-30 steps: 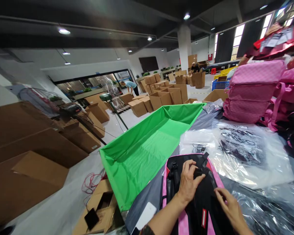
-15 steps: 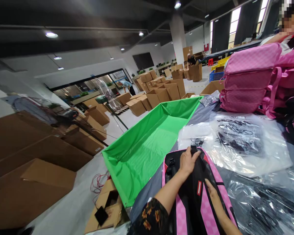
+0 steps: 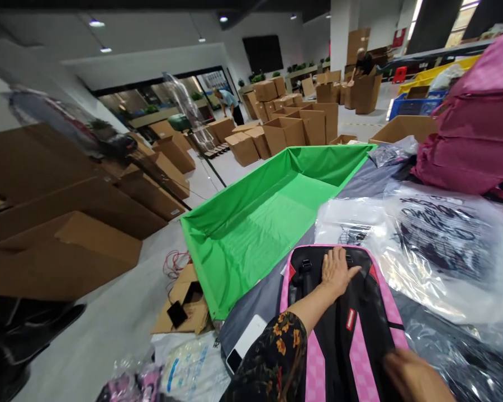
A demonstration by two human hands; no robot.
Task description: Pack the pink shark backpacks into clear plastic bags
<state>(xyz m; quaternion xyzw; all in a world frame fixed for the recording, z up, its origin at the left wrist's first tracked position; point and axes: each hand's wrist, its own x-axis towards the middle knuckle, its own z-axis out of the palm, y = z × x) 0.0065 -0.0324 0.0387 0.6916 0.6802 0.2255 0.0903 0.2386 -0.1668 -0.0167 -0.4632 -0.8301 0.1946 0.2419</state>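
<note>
A black and pink backpack (image 3: 358, 349) lies with its strap side up on the grey-covered surface in front of me. It has pink checked strap panels and a small red label. My left hand (image 3: 335, 271) rests on the upper end of the backpack beside a black buckle, fingers stretched toward the top edge and thumb apart. My right hand (image 3: 417, 374) is low at the backpack's right edge; motion smears its fingers, so I cannot tell their grip. Clear printed plastic bags (image 3: 444, 234) lie to the right of the backpack.
A green fabric bin (image 3: 264, 220) adjoins the surface on the left. Pink backpacks (image 3: 473, 128) are stacked at right. A white phone-like object (image 3: 249, 338) lies by my left sleeve. Cardboard boxes (image 3: 293, 131) and two people stand farther back; a large carton (image 3: 58, 245) is left.
My view has shifted so the stacked backpacks sit farther right. My right hand has moved from the middle strap panel to the backpack's right edge. My left hand stays near the top.
</note>
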